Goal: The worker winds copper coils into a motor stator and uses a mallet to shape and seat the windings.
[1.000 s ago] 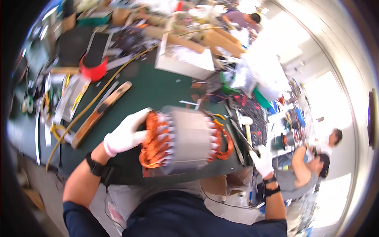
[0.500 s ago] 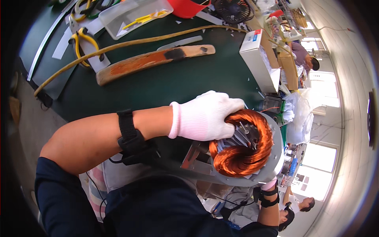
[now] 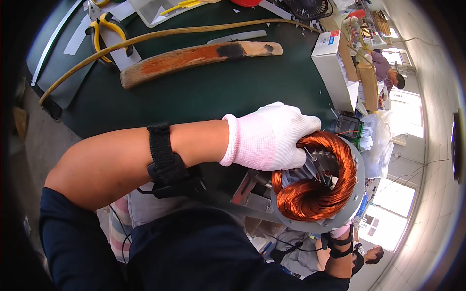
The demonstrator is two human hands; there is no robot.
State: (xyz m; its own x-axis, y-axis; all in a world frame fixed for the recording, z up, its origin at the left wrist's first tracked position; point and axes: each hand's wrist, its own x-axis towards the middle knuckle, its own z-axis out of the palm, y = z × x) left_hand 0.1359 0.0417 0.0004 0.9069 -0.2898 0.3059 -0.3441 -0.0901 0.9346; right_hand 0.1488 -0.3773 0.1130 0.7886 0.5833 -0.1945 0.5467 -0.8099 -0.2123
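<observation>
My left hand [image 3: 274,138], in a white knitted glove, closes over the upper left side of a thick ring of copper wire winding [image 3: 342,167]. Its thumb and fingers curl over the ring toward the hollow centre, where metal parts and slots show. The winding stands against a round grey metal flange [image 3: 358,194]. At the flange's lower right edge my right hand [image 3: 342,230] shows only a bit of pinkish glove above a black wrist strap. The fingers of that hand are hidden behind the flange.
On the dark green table [image 3: 194,104] lie a worn wooden stick [image 3: 179,60], a long tan rod [image 3: 160,35] and yellow-handled pliers [image 3: 99,39]. A white box [image 3: 332,68] stands at the right. Beyond it are cartons, plastic bags and other people.
The table things, the winding and both hands all sit farther right in the picture, as if the view turned. My left hand keeps its hold on the winding.
</observation>
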